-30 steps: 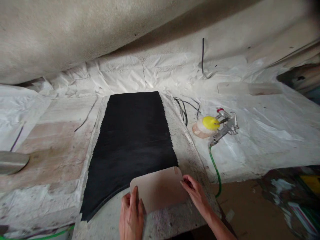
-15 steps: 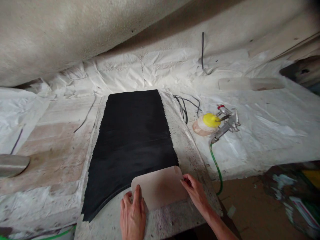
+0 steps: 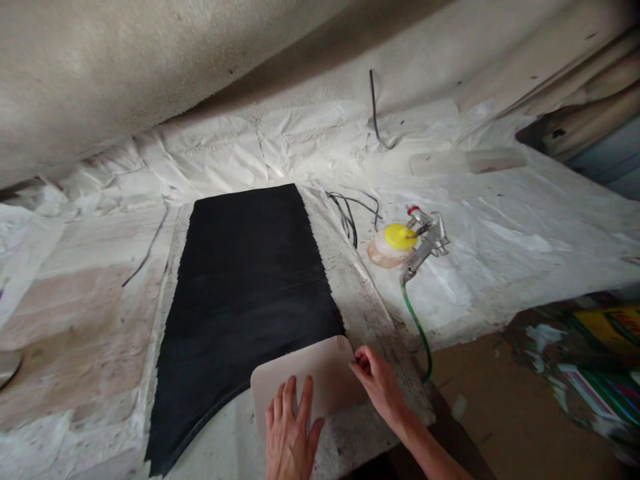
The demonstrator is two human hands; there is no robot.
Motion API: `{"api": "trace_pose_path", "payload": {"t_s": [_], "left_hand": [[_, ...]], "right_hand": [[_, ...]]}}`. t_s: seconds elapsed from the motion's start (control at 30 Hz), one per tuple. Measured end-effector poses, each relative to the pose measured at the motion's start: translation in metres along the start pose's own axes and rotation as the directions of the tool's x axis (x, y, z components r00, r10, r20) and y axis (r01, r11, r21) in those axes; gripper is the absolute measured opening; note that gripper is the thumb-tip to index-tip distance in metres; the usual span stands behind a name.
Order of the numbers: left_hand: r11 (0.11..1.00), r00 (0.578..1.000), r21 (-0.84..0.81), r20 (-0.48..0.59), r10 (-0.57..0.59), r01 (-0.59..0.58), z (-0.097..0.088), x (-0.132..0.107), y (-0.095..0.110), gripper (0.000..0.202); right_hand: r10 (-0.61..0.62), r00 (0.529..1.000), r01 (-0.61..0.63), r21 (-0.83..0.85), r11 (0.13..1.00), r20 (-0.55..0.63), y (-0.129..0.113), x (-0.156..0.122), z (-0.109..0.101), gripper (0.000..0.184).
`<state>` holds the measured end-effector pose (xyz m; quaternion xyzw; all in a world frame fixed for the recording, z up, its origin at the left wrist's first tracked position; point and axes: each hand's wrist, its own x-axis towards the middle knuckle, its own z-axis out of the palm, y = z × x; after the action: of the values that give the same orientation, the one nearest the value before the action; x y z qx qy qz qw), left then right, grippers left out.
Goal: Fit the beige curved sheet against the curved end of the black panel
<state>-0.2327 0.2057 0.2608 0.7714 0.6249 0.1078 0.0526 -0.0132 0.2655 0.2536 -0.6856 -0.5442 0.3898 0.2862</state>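
Observation:
A beige rounded sheet [image 3: 320,373] lies at the near edge of the bench, overlapping the front of a large black sheet [image 3: 250,287]. My left hand [image 3: 290,433] rests flat on the beige sheet with fingers stretched out. My right hand [image 3: 375,383] pinches the sheet's right edge near its upper corner.
A spray gun [image 3: 425,243] with a yellow-capped cup [image 3: 395,240] lies to the right on crumpled white plastic [image 3: 500,240], a green hose [image 3: 415,320] running off the bench edge. Black wires [image 3: 350,213] lie beside the black sheet. Cluttered floor [image 3: 575,373] is at the right.
My left hand slid up from the sheet's near-left edge onto its surface and spread flat. The view shifted right; my right hand kept its pinch.

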Motion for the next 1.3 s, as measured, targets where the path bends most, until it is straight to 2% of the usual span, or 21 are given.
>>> {"api": "trace_pose_path", "payload": {"t_s": [0.17,0.4,0.6,0.8,0.87,0.93,1.03,1.17,1.3], "left_hand": [[0.999,1.000,0.034,-0.009,-0.004,0.004,0.003,-0.002,0.004,0.062],[0.999,0.998,0.016,-0.041,-0.040,0.041,0.004,0.002,0.005,0.059],[1.000,1.000,0.030,-0.005,-0.002,0.002,0.002,0.011,0.008,0.075],[0.999,0.999,0.033,-0.035,0.004,-0.002,0.002,0.013,0.016,0.060],[0.999,0.999,0.034,-0.042,0.021,-0.020,0.000,0.013,0.018,0.061],[0.999,0.998,0.040,-0.046,0.035,-0.033,-0.001,0.013,0.021,0.063],[0.999,0.997,0.026,-0.057,0.044,-0.042,-0.001,0.013,0.022,0.065],[0.998,0.997,-0.013,-0.056,0.057,-0.058,-0.001,0.012,0.022,0.069],[0.997,0.997,-0.051,-0.052,0.057,-0.060,0.001,0.010,0.022,0.071]], "right_hand": [[-0.015,0.998,0.009,-0.083,0.996,-0.065,-0.001,-0.001,0.003,0.010],[0.007,1.000,-0.009,-0.061,0.998,-0.021,-0.010,0.003,-0.003,0.011],[0.043,0.999,-0.043,0.013,0.999,0.018,-0.025,0.004,-0.012,0.014],[0.115,0.991,-0.128,0.220,0.967,0.071,-0.046,-0.006,-0.021,0.030],[0.144,0.986,-0.162,0.280,0.946,0.081,-0.046,-0.008,-0.023,0.035],[0.155,0.986,-0.168,0.295,0.941,0.065,-0.040,-0.007,-0.024,0.032],[0.152,0.988,-0.141,0.257,0.956,-0.022,-0.022,-0.005,-0.020,0.027],[0.132,0.976,-0.118,0.090,0.989,-0.172,-0.005,-0.006,-0.009,0.024],[0.149,0.974,-0.151,0.000,0.988,-0.168,-0.007,-0.009,-0.001,0.031]]}}
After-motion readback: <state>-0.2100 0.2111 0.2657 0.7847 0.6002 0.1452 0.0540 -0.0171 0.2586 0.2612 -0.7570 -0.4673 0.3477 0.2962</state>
